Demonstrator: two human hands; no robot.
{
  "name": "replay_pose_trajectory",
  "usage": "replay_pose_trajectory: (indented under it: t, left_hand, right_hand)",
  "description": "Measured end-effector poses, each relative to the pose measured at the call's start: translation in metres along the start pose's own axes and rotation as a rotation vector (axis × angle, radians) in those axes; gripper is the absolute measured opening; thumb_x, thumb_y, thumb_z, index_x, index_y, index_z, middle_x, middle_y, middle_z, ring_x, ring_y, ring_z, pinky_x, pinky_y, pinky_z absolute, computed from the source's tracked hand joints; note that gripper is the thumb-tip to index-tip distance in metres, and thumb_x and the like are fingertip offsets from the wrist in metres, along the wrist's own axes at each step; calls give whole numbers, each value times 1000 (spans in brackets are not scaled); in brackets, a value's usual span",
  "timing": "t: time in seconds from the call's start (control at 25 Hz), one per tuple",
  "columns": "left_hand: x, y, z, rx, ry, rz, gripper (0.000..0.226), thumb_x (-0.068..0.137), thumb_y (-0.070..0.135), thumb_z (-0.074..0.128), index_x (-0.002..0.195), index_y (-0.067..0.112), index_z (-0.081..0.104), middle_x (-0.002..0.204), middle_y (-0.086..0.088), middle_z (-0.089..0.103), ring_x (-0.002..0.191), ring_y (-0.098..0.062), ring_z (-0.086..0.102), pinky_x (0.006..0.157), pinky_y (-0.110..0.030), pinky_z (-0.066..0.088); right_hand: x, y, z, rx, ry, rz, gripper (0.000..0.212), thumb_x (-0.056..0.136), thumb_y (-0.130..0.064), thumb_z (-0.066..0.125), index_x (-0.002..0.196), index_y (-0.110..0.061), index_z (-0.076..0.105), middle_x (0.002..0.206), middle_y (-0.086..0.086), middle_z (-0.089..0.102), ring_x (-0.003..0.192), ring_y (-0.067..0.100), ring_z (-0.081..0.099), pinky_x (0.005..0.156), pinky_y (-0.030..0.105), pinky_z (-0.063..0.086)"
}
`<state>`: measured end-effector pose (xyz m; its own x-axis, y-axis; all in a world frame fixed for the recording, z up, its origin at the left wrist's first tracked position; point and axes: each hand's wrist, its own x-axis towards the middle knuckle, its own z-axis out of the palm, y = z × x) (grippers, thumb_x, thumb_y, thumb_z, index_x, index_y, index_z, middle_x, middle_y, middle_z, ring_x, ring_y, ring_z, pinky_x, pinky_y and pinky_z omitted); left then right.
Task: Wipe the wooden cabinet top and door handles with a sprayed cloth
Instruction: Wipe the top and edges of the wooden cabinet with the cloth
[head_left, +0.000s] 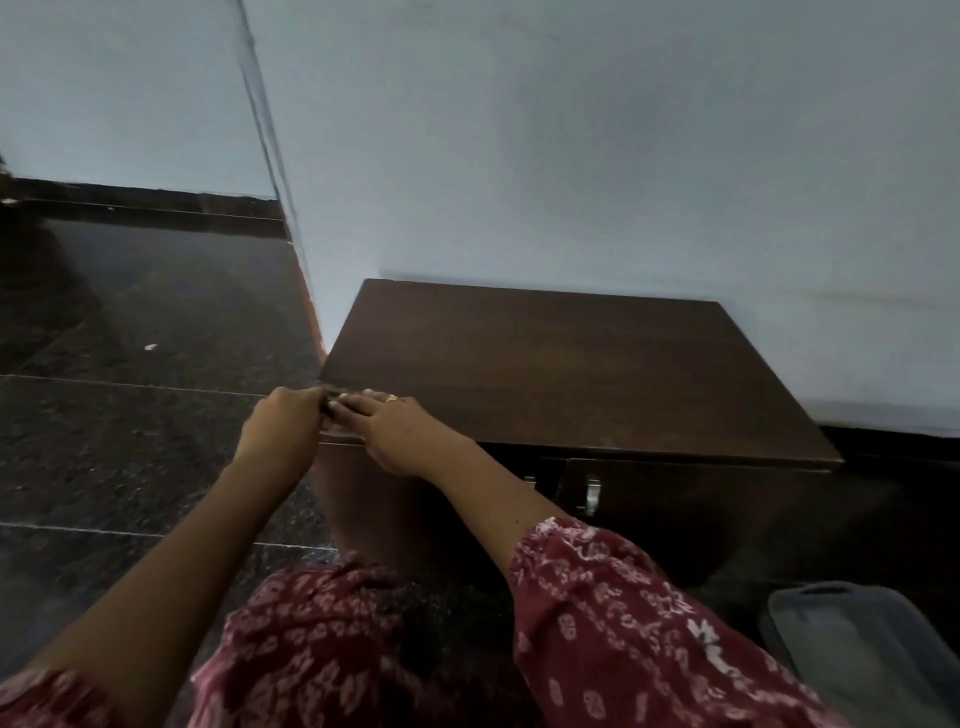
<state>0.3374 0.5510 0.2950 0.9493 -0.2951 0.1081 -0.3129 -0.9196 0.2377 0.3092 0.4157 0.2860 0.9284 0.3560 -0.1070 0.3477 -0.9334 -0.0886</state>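
Dark brown wood fills my view: the low rectangular wooden cabinet top (571, 374) stretches its long axis away to the right of both hands, which meet at its near left corner. The left hand (288, 421) has its fingers curled, seemingly pinching a small dark scrap (328, 402) at the edge; I cannot tell whether that is the cloth. The right hand (387, 428) lies flat, fingers straight and together on the wood. The silver metal door handles (592, 493) sit below and right of those fingers, so I judge the right hand nearer.
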Motion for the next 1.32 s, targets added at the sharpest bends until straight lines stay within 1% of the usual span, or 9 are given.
replay_pose_trajectory:
  t: [0.24,0.36,0.52,0.72,1.0,1.12,1.2,1.28,1.32]
  left_hand:
    - [-1,51,12,-10,10,129,29,88,4,50,109,10,70,99,-28,68,93,-46,63,80,-46,50]
    - [7,89,24,4,-34,202,29,89,7,49,110,9,68,104,-27,67,99,-44,62,83,-44,50]
    - [13,150,43,-8,-74,316,28,91,11,47,112,8,65,107,-24,66,102,-43,61,85,-43,49]
    - [15,220,67,-71,-107,438,28,92,18,49,115,13,64,109,-21,66,102,-40,60,85,-41,48]
    - [7,330,95,-165,-160,559,30,93,13,47,121,13,58,112,-17,65,103,-33,62,87,-39,50]
    - [-1,374,109,-250,-197,615,25,93,13,48,116,11,59,113,-13,65,100,-28,63,90,-39,53]
    - [-3,394,121,-299,-225,711,27,94,13,46,118,9,57,125,-13,60,113,-28,57,99,-41,47]
    - [-5,408,132,-273,-282,838,38,96,13,43,133,10,46,147,-12,41,137,-30,36,113,-42,32]
    - [-7,412,136,-254,-305,896,43,97,14,41,140,11,38,154,-10,30,144,-28,25,116,-40,22]
  right_hand:
    - [-45,39,6,30,39,43,57,95,-8,38,148,-15,18,158,5,19,144,30,19,114,44,26]
    - [-73,69,10,55,48,111,57,95,-8,38,148,-13,17,158,7,18,144,31,18,116,42,23]
    - [-119,113,20,100,120,219,56,95,-8,38,147,-10,18,158,10,18,144,30,19,117,35,18]
    - [-182,161,22,140,183,331,55,95,-6,40,147,-10,20,157,11,21,144,28,20,115,28,14]
    - [-264,235,28,194,196,541,59,94,-7,42,147,-13,18,158,8,19,145,28,16,116,36,18]
    - [-299,263,30,222,208,643,60,92,-3,44,147,-11,20,157,11,21,144,31,18,118,41,19]
    - [-318,272,29,246,255,692,61,88,0,47,145,-9,26,154,13,28,141,32,26,116,45,24]
    - [-332,275,29,229,342,766,61,85,0,51,143,-10,34,149,13,38,135,30,38,111,43,34]
    - [-339,273,31,205,378,826,60,84,-1,53,141,-11,38,147,12,42,132,28,43,108,42,38]
